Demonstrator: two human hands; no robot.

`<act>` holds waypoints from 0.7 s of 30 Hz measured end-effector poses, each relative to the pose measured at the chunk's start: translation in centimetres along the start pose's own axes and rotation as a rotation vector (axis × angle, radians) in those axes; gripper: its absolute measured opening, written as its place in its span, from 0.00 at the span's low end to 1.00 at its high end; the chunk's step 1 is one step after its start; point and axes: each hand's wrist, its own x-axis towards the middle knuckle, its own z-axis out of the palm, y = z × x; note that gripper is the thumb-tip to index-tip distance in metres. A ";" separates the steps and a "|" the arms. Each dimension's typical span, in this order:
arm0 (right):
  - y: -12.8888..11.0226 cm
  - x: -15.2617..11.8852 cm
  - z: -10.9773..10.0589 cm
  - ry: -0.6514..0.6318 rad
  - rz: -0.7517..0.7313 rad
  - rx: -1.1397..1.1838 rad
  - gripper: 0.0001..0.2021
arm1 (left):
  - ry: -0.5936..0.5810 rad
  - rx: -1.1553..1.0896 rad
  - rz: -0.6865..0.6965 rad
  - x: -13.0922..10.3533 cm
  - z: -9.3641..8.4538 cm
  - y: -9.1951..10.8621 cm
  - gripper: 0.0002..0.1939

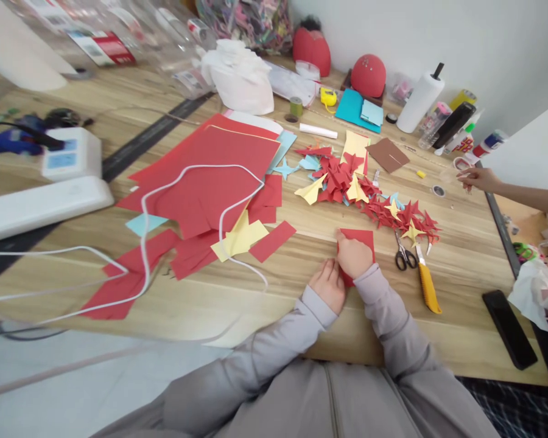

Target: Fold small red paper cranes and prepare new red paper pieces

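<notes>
A square piece of red paper [364, 239] lies on the table right in front of me, partly covered by my hands. My right hand [355, 255] is curled over it, a fingertip pressing near its upper left corner. Against the paper's left edge, my left hand [329, 285] holds it down with bent fingers kept together. The fingertips of both hands are partly hidden. Beyond them is a heap of folded red paper stars [340, 182] with some yellow and blue ones. Black-handled scissors [405, 259] and a yellow utility knife [429, 287] lie to the right.
Large red sheets [228, 176] are stacked at left, crossed by a white cable [145, 243]. A power strip [45, 204] sits at far left. A black phone [509, 328] lies near the right edge. Another person's hand [481, 180] reaches in from the right. Bottles stand behind.
</notes>
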 end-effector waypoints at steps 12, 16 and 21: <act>1.4 0.3 0.6 0.040 -0.016 0.158 0.24 | -0.161 0.016 -0.072 3.7 1.9 -2.3 0.21; 0.9 0.2 0.6 0.047 0.039 0.086 0.25 | -0.131 0.017 -0.014 2.8 1.3 -1.9 0.19; 0.9 0.2 0.4 0.029 0.017 0.048 0.28 | -0.094 0.066 0.053 0.7 -0.2 0.0 0.18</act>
